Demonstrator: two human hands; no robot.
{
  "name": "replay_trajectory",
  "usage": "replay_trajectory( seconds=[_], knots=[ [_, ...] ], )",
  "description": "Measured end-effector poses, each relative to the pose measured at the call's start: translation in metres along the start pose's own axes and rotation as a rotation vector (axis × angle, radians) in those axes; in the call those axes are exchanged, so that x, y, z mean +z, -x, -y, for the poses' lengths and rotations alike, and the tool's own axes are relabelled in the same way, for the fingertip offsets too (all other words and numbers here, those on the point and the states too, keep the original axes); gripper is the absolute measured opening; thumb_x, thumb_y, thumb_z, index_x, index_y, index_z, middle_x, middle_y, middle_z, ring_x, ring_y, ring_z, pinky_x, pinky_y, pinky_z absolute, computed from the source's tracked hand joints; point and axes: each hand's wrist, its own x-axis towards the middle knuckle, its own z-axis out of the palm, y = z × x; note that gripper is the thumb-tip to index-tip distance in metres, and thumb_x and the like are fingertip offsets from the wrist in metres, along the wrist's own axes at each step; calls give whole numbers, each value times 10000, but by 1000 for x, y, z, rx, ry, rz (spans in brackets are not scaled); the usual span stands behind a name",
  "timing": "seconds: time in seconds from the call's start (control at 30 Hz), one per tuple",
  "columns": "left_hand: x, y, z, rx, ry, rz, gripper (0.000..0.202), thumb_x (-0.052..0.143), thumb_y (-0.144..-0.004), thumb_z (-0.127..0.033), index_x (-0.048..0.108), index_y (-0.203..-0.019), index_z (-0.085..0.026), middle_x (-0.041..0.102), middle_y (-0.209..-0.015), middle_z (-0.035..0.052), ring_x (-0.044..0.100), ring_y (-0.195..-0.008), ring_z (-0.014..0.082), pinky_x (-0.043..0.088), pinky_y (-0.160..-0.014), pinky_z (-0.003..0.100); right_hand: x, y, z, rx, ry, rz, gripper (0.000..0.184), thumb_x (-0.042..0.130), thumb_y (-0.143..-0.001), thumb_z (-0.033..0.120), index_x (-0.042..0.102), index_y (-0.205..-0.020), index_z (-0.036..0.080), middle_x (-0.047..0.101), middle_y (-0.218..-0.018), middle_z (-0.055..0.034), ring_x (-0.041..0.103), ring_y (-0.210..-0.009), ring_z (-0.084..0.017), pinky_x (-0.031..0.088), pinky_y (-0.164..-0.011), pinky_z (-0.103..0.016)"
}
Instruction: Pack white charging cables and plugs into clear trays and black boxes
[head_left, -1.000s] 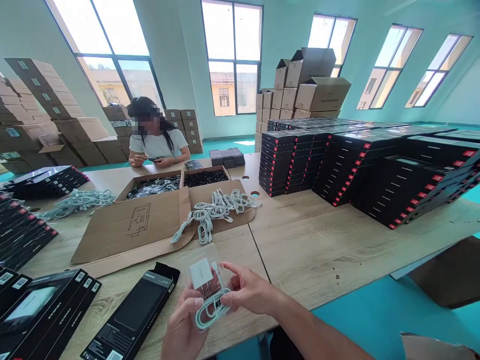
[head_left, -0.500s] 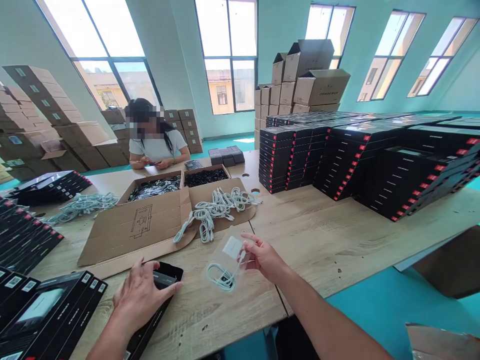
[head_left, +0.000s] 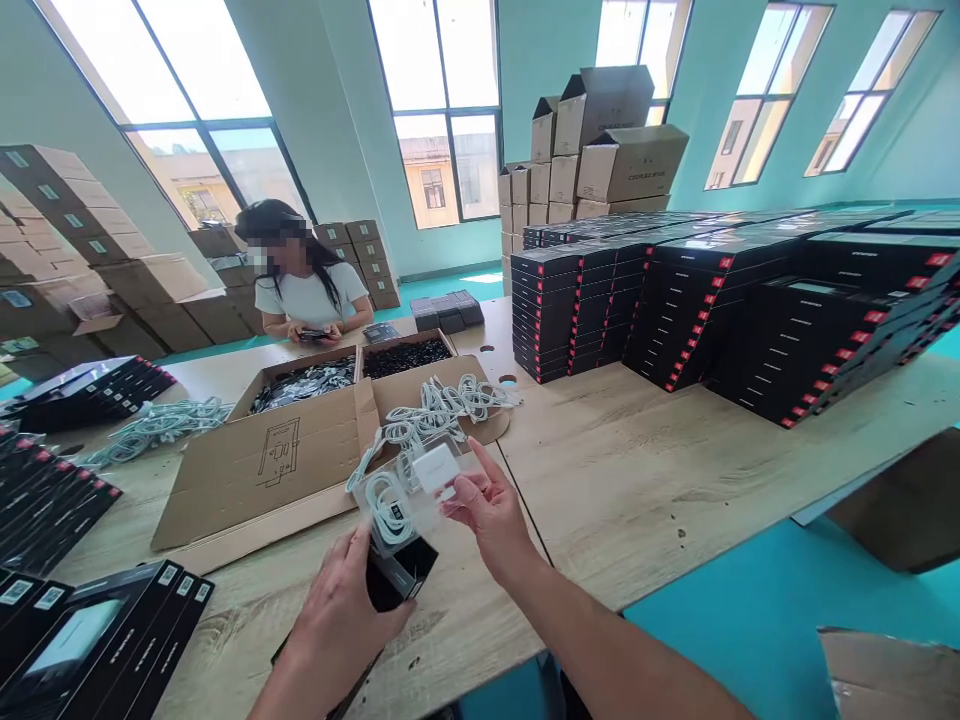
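My left hand (head_left: pixel 334 610) is wrapped round a slim black box (head_left: pixel 405 572), its open end facing up and away from me. Between the fingers and thumb of my right hand (head_left: pixel 491 520) is a clear plastic tray (head_left: pixel 425 512). A white charger block (head_left: pixel 436 467) sits in the tray's right part, and a coiled white cable (head_left: pixel 388 512) in its left part. The tray's lower left end is right at the box's open end; whether any of it is inside, I cannot tell. My left hand hides much of the box.
Loose white cables (head_left: pixel 427 415) lie on a flattened cardboard flap (head_left: pixel 247 470) beyond my hands. Black boxes stand in stacks at the right (head_left: pixel 675 320) and the near left (head_left: pixel 112 640). A person (head_left: pixel 311 285) sits across the table, holding a small dark item.
The tray has moved left and up in my right hand to the box's mouth. My left hand has brought the box to the right, and its grip looks closer round it.
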Motion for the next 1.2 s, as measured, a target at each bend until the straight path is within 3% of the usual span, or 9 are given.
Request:
replay_trajectory(
  seconds=[0.13,0.33,0.5,0.6,0.7,0.83,0.9,0.97,1.2],
  knots=[
    [1,-1,-4,24,-57,-61,946,715,-713,-399,328,-1539,-147,587,-1431,204,573,-1316,378,504,-1060,514,1,0,-2,-102,176,-3,650,802,-803,481,614,-1395,291,709,-846,37,698,-686,-126,621,-741,-317],
    [13,-1,0,134,-73,-233,968,732,-748,-364,254,-1571,-189,564,-1427,206,544,-1330,400,460,-1100,553,-16,1,25,-44,356,91,707,783,-803,492,587,-1441,256,692,-765,34,703,-671,-159,622,-699,-347],
    [12,0,-14,145,111,-168,975,740,-754,-377,246,-1584,-243,519,-1486,184,524,-1362,391,474,-1098,547,-6,5,59,38,525,244,692,765,-841,447,554,-1476,272,684,-764,28,674,-690,-152,588,-670,-306],
    [7,0,-21,89,273,-187,986,764,-720,-351,274,-1570,-257,510,-1505,171,512,-1380,385,458,-1114,553,7,4,80,136,445,437,652,727,-876,493,551,-1471,293,711,-944,-12,683,-831,-164,602,-745,-320],
    [6,0,-26,0,439,-249,985,787,-701,-359,304,-1555,-268,482,-1536,165,480,-1409,388,404,-1156,572,15,-6,91,181,297,481,583,685,-898,519,579,-1419,278,688,-978,-19,691,-899,-184,632,-759,-361],
    [19,1,-32,-18,563,-256,996,814,-694,-363,314,-1551,-282,446,-1571,157,423,-1457,389,368,-1181,573,22,-30,87,289,550,607,417,816,-761,376,725,-1123,189,682,-872,-7,656,-749,-141,592,-597,-232],
    [30,3,-32,-12,612,-260,1010,825,-707,-367,288,-1560,-299,410,-1599,153,391,-1481,386,362,-1188,572,28,-42,83,383,662,735,335,823,-704,295,738,-1004,173,683,-824,4,632,-698,-130,560,-554,-206],
    [43,6,-30,-35,678,-307,1066,841,-712,-383,225,-1580,-325,362,-1624,154,376,-1493,381,371,-1185,565,35,-51,79,376,731,805,286,801,-668,207,737,-944,167,669,-766,24,604,-659,-117,540,-547,-195],
    [71,17,-15,-90,808,-519,1236,854,-718,-385,-14,-1598,-403,358,-1554,163,449,-1434,368,416,-1129,594,49,-50,54,247,730,770,336,585,-845,252,745,-1137,212,681,-814,2,619,-667,-135,556,-535,-217]
  ],
)
